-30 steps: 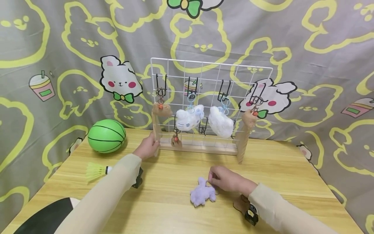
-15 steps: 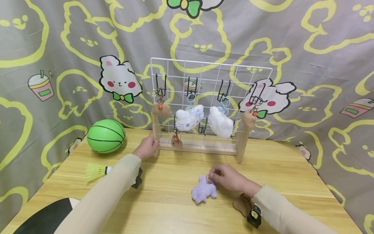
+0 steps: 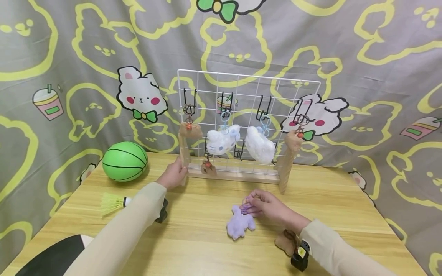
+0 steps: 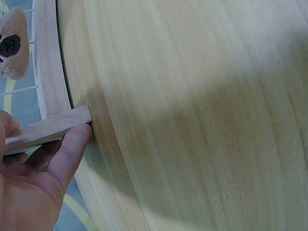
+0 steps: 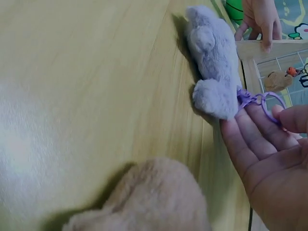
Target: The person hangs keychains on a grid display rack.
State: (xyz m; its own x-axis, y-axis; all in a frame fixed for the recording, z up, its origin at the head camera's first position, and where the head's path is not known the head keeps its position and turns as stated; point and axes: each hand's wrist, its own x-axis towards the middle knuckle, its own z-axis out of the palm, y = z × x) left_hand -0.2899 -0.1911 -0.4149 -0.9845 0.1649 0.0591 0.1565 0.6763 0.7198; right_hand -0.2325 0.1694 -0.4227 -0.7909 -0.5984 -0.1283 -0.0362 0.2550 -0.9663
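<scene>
A purple plush keychain (image 3: 239, 225) lies on the table in front of the rack. My right hand (image 3: 267, 207) pinches its purple ring (image 5: 273, 107) between thumb and finger, the other fingers stretched out by the plush. My left hand (image 3: 172, 174) grips the left wooden upright (image 4: 57, 126) of the white wire grid rack (image 3: 238, 78). Two white plush keychains, a front one (image 3: 222, 140) and a turned one (image 3: 259, 145), hang on black hooks. Brown plush keychains hang at the upper left (image 3: 190, 130), lower left (image 3: 208, 167) and right (image 3: 293, 141).
A brown plush (image 3: 285, 244) lies on the table under my right wrist. To the left are a green ball (image 3: 125, 161) and a yellow shuttlecock (image 3: 114, 203). A black and white round-edged object (image 3: 55, 257) sits at the front left. A patterned curtain hangs behind the rack.
My right hand has lifted the ring of the purple keychain, and the plush has shifted slightly away from me. The left hand stays on the upright.
</scene>
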